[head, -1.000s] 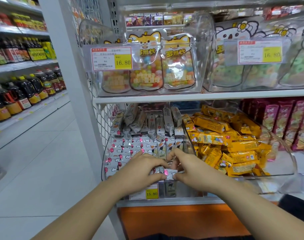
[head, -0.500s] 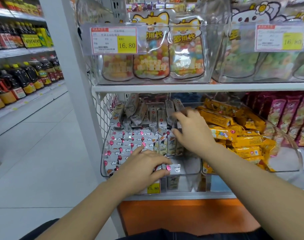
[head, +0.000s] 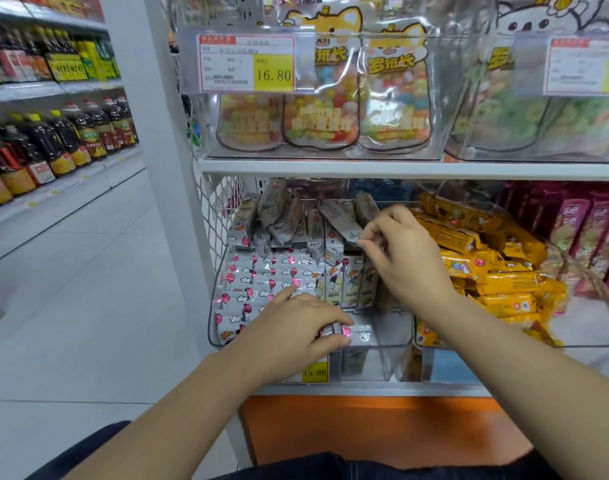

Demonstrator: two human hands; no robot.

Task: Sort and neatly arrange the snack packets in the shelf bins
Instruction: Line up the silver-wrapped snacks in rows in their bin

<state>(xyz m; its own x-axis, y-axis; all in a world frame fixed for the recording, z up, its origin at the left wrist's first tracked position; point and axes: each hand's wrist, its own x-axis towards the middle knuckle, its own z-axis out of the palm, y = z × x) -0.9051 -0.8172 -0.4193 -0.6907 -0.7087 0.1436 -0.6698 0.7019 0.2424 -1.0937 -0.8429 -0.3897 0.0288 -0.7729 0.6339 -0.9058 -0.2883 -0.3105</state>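
My right hand (head: pixel 403 261) pinches the end of a loose silver packet (head: pixel 339 220) at the back of the clear bin (head: pixel 389 329). I should lift it free of the jumble there and lay it flat, matching the tidy rows (head: pixel 272 275) in front. My left hand (head: pixel 296 327) grips the front-row packet (head: pixel 356 332), steadying that row. The neighbouring bin (head: pixel 596 299) holds heaped yellow packets (head: pixel 504 282).

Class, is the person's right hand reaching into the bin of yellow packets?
No, the right hand pinches a grey packet in the left bin, beside the yellow packets.
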